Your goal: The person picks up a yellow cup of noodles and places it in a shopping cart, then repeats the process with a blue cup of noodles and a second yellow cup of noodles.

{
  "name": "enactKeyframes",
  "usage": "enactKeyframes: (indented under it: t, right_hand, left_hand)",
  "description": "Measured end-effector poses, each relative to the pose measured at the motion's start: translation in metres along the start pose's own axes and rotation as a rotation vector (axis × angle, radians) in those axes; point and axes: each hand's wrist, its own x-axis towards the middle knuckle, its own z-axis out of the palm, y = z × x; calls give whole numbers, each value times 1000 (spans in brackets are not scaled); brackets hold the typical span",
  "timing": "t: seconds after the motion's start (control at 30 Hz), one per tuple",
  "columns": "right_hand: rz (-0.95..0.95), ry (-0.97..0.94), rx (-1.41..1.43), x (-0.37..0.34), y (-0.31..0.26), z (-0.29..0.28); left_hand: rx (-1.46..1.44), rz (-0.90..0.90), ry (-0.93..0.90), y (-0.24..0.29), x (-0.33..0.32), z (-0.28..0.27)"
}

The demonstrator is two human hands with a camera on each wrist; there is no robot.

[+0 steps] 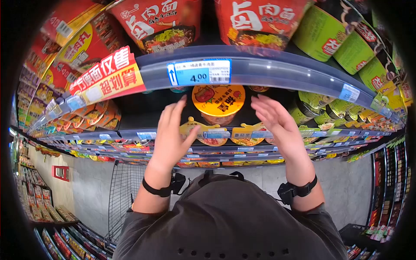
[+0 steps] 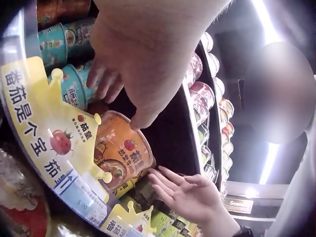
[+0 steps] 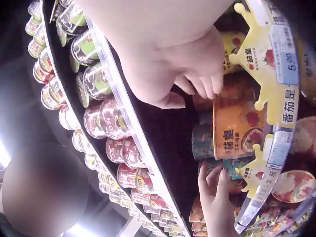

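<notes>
An orange noodle tub with a yellow lid (image 1: 218,100) stands upright on the shelf below the red tubs. My left hand (image 1: 174,134) is at its left, fingers extended and thumb apart, with a gap to the lid. At its right, my right hand (image 1: 279,123) has its fingers loosely extended, also apart from the lid. The left wrist view shows the orange tub (image 2: 123,148) between my left hand (image 2: 143,59) and my right hand (image 2: 195,197). In the right wrist view the tub (image 3: 237,128) lies between both hands, and neither visibly grips it.
A curved shelf edge (image 1: 260,69) with price tags runs above my hands. Red tubs (image 1: 260,21) stand above it and green tubs (image 1: 323,32) at the right. Yellow crown-shaped signs (image 1: 249,130) line the lower shelf edge. A wire cart (image 1: 125,186) is at lower left.
</notes>
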Motion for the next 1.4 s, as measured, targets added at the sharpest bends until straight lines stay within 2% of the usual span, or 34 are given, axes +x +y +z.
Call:
enactKeyframes:
  t: [0.03, 0.1, 0.17, 0.23, 0.3, 0.43, 0.53, 0.8, 1.07, 1.4]
  right_hand:
    - [-1, -10, -2, -12, -2, -4]
    - [67, -174, 152, -36, -4, -13]
    - [73, -206, 163, -63, 6, -22]
    - [204, -210, 245, -88, 19, -30]
    - [240, -216, 269, -110, 36, -35]
    - [402, -207, 318, -152, 64, -44]
    - [519, -202, 412, -175, 85, -51]
    - [595, -242, 404, -196, 95, -33]
    - [654, -369, 310, -186, 104, 40]
    - [790, -509, 164, -203, 129, 218]
  left_hand:
    - [3, -4, 9, 3, -9, -2]
    - [-79, -66, 127, 11, -32, -6]
    - [-66, -104, 167, 22, -59, -12]
    - [-51, -150, 214, 28, -89, -14]
    - [-23, -203, 230, 36, -119, -13]
    - [7, -319, 180, 64, -168, -19]
    - [98, -303, 95, 76, -195, -28]
    - [152, -403, 68, 95, -243, -57]
    - [257, -530, 87, 96, -318, -114]
    - [306, -793, 236, 83, -493, -229]
